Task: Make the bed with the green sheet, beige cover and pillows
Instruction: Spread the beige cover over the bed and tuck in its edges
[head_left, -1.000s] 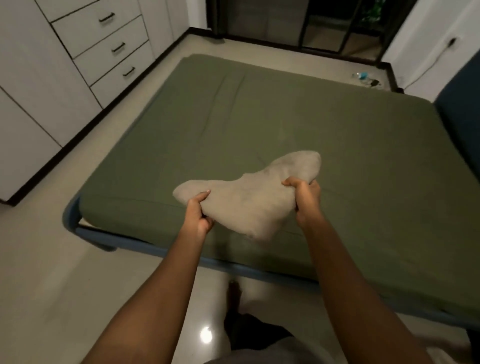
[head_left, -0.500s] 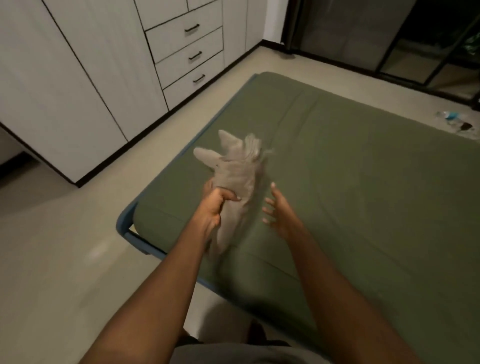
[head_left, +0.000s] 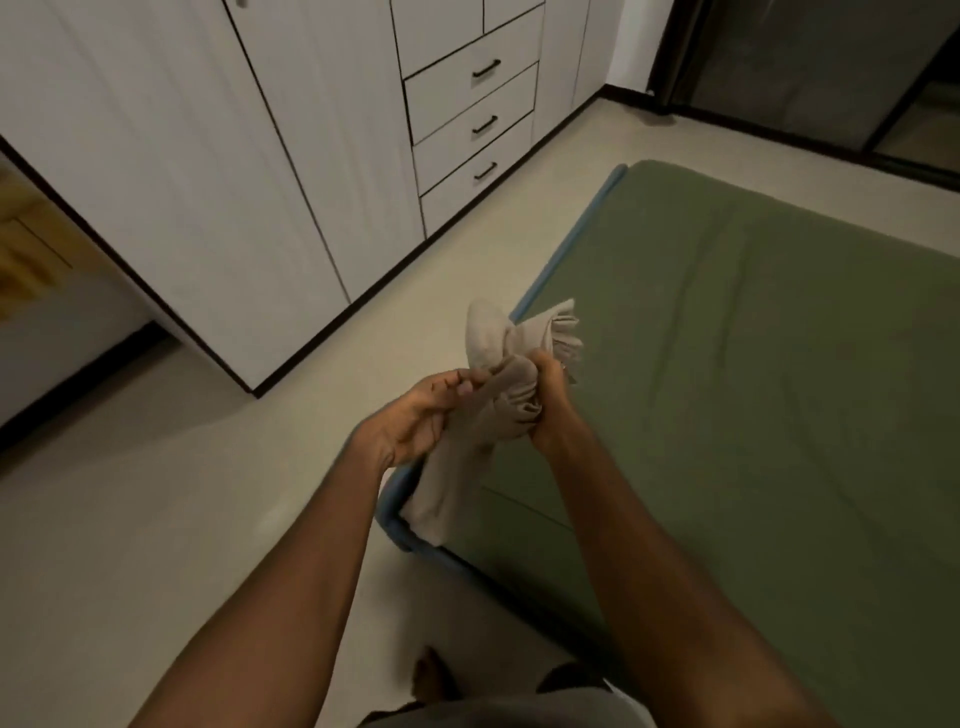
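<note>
The green sheet (head_left: 753, 364) lies spread over the mattress, which fills the right half of the view. A bunched beige cover (head_left: 498, 358) hangs in the air above the bed's near left corner. My right hand (head_left: 548, 410) grips its gathered middle in a fist. My left hand (head_left: 415, 415) holds the cloth from the left, thumb and fingertips pinching a fold. The cover's lower part droops down to the corner of the blue bed frame (head_left: 395, 525). No pillows are in view.
White wardrobe doors and a stack of drawers (head_left: 472, 124) with dark handles line the wall to the left. Pale floor (head_left: 156, 519) runs between the wardrobe and the bed. Dark glass doors (head_left: 810, 67) stand at the far end. My bare foot (head_left: 431, 675) shows below.
The cover was stretched flat between both hands, then my right hand let go. Now both hands hold it bunched, and my view has swung left toward the bed's corner.
</note>
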